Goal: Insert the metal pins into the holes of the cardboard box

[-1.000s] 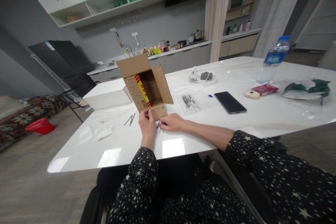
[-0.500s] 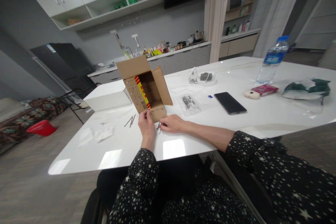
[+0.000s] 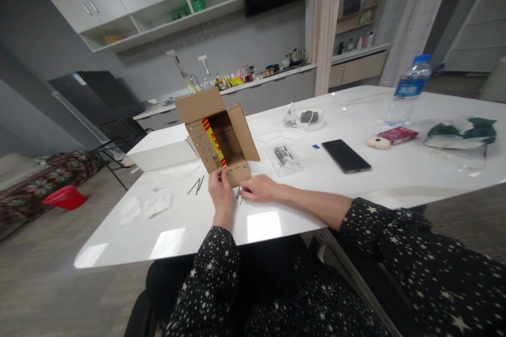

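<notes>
An open cardboard box [image 3: 239, 172] stands on the white table, its flaps spread and a red-and-yellow tape strip along one edge. Rows of small, shiny heads dot its left side, and dark dots line the lower flap. My left hand [image 3: 220, 189] is at the box's lower left corner, fingertips pinched together; what they hold, if anything, is too small to name. Beside the front corner, my right hand [image 3: 259, 188] rests on the table with curled fingers at a few thin dark screws or nails [image 3: 239, 196]. Several long ones [image 3: 196, 185] lie left of my left hand.
Right of the box are a clear plastic case [image 3: 283, 160] with small dark pieces, a black phone [image 3: 346, 156] and a small blue item [image 3: 315, 146]. Farther right stands a water bottle [image 3: 409, 92]. White tissues [image 3: 158, 205] and a white box [image 3: 162, 147] are at left.
The view has shifted slightly. Both hands keep nearly the same places at the box's lower edge, and the box has not visibly moved.
</notes>
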Tool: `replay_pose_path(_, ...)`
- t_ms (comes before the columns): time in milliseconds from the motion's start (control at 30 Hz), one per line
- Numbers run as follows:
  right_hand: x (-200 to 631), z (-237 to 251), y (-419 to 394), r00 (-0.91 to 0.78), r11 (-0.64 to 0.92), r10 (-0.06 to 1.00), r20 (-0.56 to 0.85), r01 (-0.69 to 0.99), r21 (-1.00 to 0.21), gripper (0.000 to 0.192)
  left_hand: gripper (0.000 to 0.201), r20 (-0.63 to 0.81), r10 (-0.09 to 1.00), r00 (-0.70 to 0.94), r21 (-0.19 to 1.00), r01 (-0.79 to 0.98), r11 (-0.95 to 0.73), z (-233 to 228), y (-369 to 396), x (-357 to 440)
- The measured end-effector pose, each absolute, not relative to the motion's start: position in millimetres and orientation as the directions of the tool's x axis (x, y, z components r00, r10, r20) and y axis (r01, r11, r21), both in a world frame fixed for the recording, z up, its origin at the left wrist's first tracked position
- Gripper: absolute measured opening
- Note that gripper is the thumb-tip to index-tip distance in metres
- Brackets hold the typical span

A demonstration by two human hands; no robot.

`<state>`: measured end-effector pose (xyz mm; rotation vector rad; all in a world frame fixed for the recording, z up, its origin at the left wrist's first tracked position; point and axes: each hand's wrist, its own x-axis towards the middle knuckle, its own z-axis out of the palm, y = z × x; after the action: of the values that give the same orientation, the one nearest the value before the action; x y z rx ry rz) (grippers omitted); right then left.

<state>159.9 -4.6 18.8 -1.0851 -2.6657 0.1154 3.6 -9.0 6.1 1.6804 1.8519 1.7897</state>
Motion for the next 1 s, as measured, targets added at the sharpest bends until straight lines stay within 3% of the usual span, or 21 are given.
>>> replay_pose_path(700,159.9,26.6,-9.3,-0.677,0.692,0.721,0.149,0.69,-0.214,0.037,0.027,0.593,0.707,-0.384,0.715,0.655,-0.244,2.3,-6.2,0.1)
replay_pose_path(1000,160.6,25.4,-12.6,-0.607,0.648,0.761,0.228,0.707,-0.281,0.04,0.034,0.591,0.707,-0.388,0.698,0.686,-0.207,0.0,-5.8,-2.6)
